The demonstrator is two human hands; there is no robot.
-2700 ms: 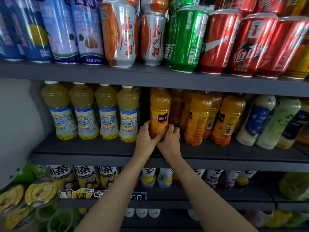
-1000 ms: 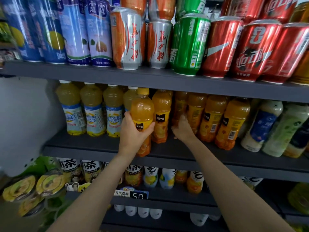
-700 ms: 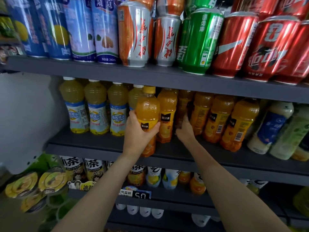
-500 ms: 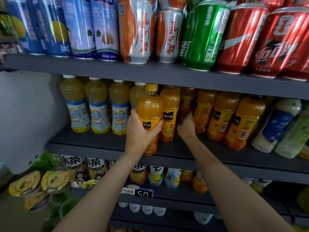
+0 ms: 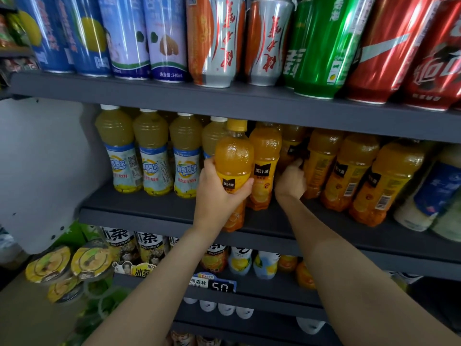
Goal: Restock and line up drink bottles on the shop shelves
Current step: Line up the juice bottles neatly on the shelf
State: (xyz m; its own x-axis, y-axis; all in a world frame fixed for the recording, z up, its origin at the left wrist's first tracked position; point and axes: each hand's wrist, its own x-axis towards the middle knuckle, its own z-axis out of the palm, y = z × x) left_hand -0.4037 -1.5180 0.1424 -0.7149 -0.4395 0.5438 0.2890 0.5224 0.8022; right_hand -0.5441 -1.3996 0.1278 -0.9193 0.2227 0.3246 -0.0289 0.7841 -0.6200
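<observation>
Mid-restock at the middle of the frame: left hand (image 5: pixel 219 193) wrapped round a clear plastic orange-juice bottle with a yellow cap (image 5: pixel 233 161), held just in front of the dark grey middle shelf (image 5: pixel 154 213); right hand (image 5: pixel 290 182) reaching among the standing orange bottles (image 5: pixel 349 176), fingers hidden, grip impossible to tell. Next, probably: clearing a gap, then setting the held bottle upright in line, label forward.

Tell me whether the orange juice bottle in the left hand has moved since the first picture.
Yes. The orange juice bottle stood in its row then; the left hand now holds it out in front of the shelf edge.
</observation>
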